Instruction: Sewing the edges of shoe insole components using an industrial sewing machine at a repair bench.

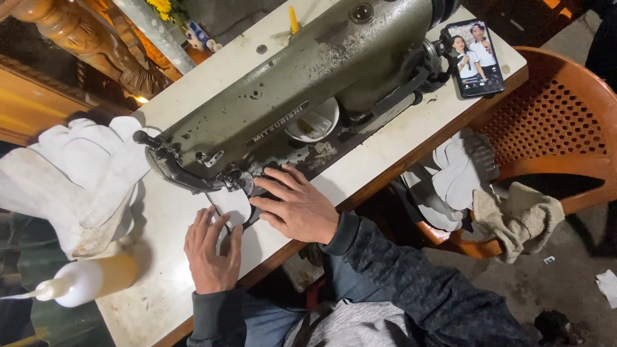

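Nearest you, your left hand (211, 252) lies flat and open, fingertips pinning the small pale, thin cut piece of fabric (232, 207) to the white worn tabletop (167, 283); your right hand (297, 207) lies open too, fingers spread over the far edge of the same piece, just beside the presser foot (239, 181); neither hand closes on anything. The piece looks light, limp and apt to slide or pucker, so press on it with flat fingertips at both sides of the needle and keep them clear of the foot. At your left stands a white squeeze bottle with amber fluid (83, 279), and beyond it a heap of white stitched gloves (77, 173); the grey-green, worn metal sewing machine (289, 96) spans the table; farther off a smartphone with a lit screen (474, 58) leans on its wheel; to the right an orange plastic chair (553, 122) carries more pale pieces and a tan rag (524, 215).
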